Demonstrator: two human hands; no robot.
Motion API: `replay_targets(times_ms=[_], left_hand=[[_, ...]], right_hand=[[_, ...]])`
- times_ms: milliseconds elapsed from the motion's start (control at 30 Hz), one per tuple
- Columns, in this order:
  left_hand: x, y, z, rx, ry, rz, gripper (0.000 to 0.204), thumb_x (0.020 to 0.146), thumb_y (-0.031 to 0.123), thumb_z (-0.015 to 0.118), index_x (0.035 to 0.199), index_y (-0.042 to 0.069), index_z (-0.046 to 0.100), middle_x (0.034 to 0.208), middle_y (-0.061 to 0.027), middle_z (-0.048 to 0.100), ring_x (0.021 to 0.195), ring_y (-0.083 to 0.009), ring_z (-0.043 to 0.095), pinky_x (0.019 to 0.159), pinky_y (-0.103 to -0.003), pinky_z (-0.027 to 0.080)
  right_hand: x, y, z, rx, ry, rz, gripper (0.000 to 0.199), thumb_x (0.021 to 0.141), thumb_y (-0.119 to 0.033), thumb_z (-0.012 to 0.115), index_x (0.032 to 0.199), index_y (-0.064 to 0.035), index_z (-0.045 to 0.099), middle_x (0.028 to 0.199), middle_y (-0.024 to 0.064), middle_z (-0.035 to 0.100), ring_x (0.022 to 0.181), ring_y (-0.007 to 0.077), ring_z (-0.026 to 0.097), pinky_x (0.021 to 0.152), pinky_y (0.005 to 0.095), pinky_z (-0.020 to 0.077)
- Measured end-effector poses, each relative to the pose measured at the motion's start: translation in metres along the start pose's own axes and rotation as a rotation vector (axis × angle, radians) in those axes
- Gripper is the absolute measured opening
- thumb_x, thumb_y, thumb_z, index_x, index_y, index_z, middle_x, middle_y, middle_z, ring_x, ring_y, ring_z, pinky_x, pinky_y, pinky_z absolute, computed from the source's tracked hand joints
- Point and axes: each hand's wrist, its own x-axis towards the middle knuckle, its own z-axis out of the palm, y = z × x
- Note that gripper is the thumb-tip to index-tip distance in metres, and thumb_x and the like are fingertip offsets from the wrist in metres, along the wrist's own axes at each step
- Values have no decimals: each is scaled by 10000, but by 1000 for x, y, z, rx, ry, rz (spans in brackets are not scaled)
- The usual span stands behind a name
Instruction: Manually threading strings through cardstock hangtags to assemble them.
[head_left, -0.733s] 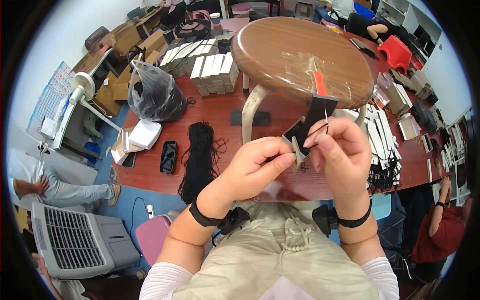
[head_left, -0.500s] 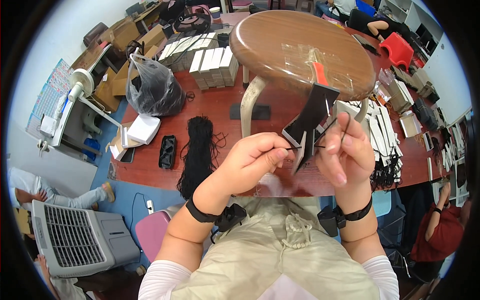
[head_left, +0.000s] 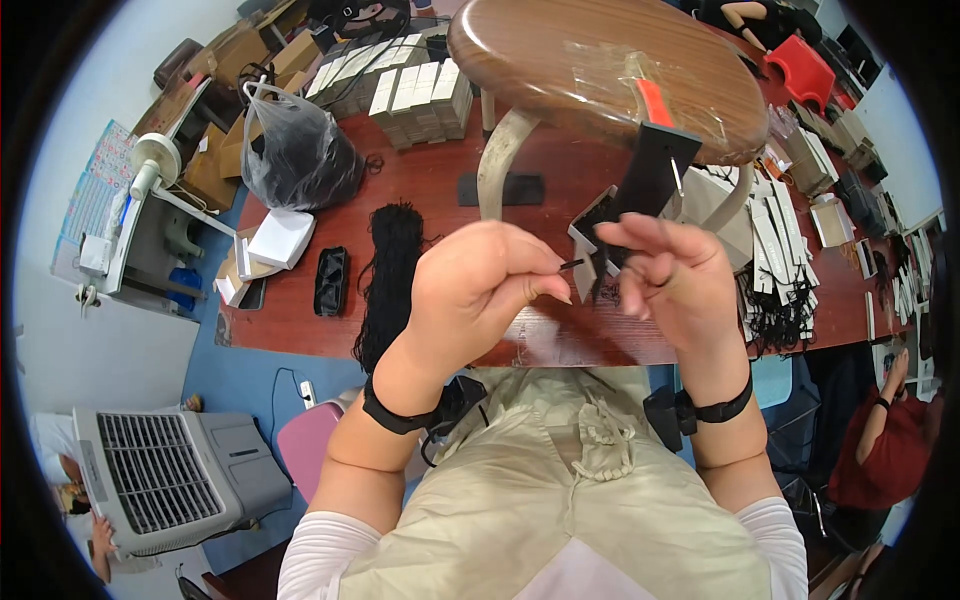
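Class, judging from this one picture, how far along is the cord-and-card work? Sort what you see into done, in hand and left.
Done, it seems: white cards with black cords lie in rows at the right. In hand: the left hand pinches a thin black cord end beside a small card that the right hand holds up. Left: a bundle of loose black cords on the red-brown table.

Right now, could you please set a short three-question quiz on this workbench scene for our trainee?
1. True or false: the left hand pinches a thin black strand between its fingertips.
2. Which thing lies nearest the dark cord bundle on the red-brown table? A) grey fan heater B) flat black pouch C) red chair
3. What stands on the table above both hands, round and wooden?

Key: 1 true. 2 B. 3 the stool; the right hand is raised just below it.
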Motion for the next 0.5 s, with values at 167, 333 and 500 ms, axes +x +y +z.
replay_targets(times_ms=[167, 333, 500], left_hand=[[16, 4, 5, 177, 16, 380, 207, 656, 6, 737, 845, 64, 673, 833, -57, 635, 753, -190, 606, 626, -284, 477], [6, -7, 11, 181, -26, 336, 182, 722, 8, 703, 898, 47, 678, 902, -90, 659, 797, -198, 624, 672, -302, 493], [-30, -28, 24, 43, -50, -236, 440, 768, 155, 739, 1163, 12, 610, 986, -143, 663, 829, -214, 650, 746, -291, 503]], right_hand=[[2, 2, 20, -112, -68, 186, 287, 859, 3, 601, 1142, 49, 603, 924, 105, 672, 645, 115, 620, 529, 207, 478], [5, 10, 12, -93, -39, 201, 163, 886, -14, 580, 1032, 51, 614, 787, 65, 630, 599, 92, 569, 531, 220, 471], [8, 26, 6, 43, 81, 185, 90, 914, -44, 558, 977, 16, 580, 806, 69, 626, 615, 99, 575, 530, 217, 465]])
